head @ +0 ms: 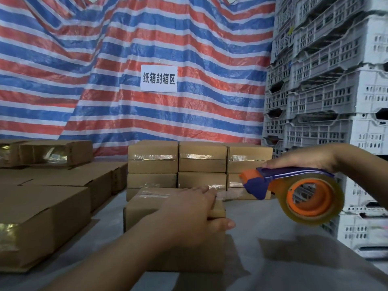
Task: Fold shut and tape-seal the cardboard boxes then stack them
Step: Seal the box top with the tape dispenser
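1 head-worn view looks forward and slightly down, close above the table (262,223), facing the striped tarp (126,49) behind it.

Left hand (189,215) & right hand (302,159): both bare, no gloves, rings or watch seen. Forearms bare too, no sleeves in view up to frame edge. Nails short, unpainted on left thumb.

Grey table (273,232) with one cardboard box (144,213) in front, stacked sealed boxes (201,162) behind, more boxes (44,217) left.
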### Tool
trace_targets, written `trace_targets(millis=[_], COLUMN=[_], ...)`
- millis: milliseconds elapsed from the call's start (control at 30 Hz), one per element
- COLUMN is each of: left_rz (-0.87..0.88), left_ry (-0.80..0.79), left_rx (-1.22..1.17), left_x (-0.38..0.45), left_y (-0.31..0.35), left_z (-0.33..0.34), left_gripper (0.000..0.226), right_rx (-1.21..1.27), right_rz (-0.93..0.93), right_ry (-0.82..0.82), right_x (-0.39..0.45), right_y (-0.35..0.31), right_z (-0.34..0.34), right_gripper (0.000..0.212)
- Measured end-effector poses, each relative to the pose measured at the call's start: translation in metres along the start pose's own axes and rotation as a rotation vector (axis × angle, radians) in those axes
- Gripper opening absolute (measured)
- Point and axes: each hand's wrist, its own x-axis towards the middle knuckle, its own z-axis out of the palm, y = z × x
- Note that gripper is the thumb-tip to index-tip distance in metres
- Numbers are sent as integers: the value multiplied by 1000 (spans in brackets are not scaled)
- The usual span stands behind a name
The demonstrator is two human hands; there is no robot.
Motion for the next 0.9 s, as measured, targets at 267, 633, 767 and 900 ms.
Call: trace_targets(millis=[267,633,767,900], left_rz=[49,54,36,40], left_ry=[85,29,33,49], left_rx=[-130,-5,-20,-24], left_x=[-1,-4,-2,1], left_y=[-2,-2,-2,-4], left_z=[3,-2,2,4], left_gripper=[81,66,68,66], right_rx=[-885,-1717,-1472,-1225], right_rz=[101,179,90,50], right_ry=[318,497,711,981], right_x=[10,21,26,38], right_y=[-30,-56,-13,25], right_z=[40,94,80,87], right_gripper=[72,32,51,68])
